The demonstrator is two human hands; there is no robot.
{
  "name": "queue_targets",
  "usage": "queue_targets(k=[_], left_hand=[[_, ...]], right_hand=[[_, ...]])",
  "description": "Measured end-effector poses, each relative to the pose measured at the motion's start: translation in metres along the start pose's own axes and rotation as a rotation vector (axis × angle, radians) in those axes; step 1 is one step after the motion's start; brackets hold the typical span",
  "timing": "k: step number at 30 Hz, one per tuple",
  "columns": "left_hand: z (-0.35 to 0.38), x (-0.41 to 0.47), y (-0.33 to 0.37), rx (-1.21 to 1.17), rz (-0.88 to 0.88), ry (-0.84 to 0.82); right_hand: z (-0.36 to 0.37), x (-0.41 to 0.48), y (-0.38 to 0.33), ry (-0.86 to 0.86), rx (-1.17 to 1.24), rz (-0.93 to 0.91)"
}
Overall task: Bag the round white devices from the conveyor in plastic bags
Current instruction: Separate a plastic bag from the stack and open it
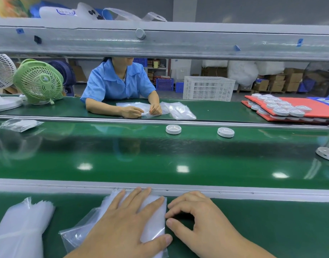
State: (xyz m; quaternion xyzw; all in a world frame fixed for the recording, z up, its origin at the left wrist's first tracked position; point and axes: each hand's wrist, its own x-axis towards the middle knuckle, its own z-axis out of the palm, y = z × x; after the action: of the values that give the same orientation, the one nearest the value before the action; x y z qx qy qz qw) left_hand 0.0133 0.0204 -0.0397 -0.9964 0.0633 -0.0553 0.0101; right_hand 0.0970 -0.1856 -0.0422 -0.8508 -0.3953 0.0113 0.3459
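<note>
My left hand (128, 222) lies flat with spread fingers on a stack of clear plastic bags (154, 216) on the near green ledge. My right hand (195, 218) sits just right of the stack, fingers curled, thumb and forefinger tips at the bags' right edge. Whether they pinch a bag is unclear. On the green conveyor (122, 157) beyond, a round white device (173, 129) lies at the far side, a second device (225, 132) lies to its right, and a third device (327, 154) is at the right edge.
A second pile of clear bags (20, 226) lies at the near left. A bagged item (20, 124) rests far left on the belt. Across the belt a person in a blue shirt (117, 82) handles bags. Red trays (308, 108) carry several devices at far right. A green fan (39, 81) stands at far left.
</note>
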Motion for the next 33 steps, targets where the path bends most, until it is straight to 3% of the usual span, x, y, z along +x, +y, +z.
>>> queue_targets(k=[3,11,22,26,28,31,33], left_hand=[[-0.006,-0.001,0.003,-0.012,-0.037,-0.125],[0.001,0.000,0.003,-0.002,-0.037,-0.176],[0.002,-0.001,0.003,0.049,-0.050,-0.141],[-0.005,0.001,0.002,-0.053,-0.050,-0.138],[0.004,0.005,0.001,-0.103,-0.019,-0.023],[0.003,0.004,-0.001,-0.015,0.024,-0.021],[-0.002,0.002,0.001,-0.010,-0.033,-0.104]], right_hand=[[0.000,0.000,0.000,0.010,0.005,-0.003],[-0.002,0.000,0.000,-0.004,0.010,-0.002],[-0.001,0.001,0.001,0.004,0.003,-0.004],[0.000,0.002,0.001,0.005,0.011,-0.002],[-0.001,0.001,0.002,-0.001,0.014,0.001],[0.000,0.001,0.003,-0.001,0.014,-0.001],[0.000,0.001,0.003,0.005,0.011,-0.003]])
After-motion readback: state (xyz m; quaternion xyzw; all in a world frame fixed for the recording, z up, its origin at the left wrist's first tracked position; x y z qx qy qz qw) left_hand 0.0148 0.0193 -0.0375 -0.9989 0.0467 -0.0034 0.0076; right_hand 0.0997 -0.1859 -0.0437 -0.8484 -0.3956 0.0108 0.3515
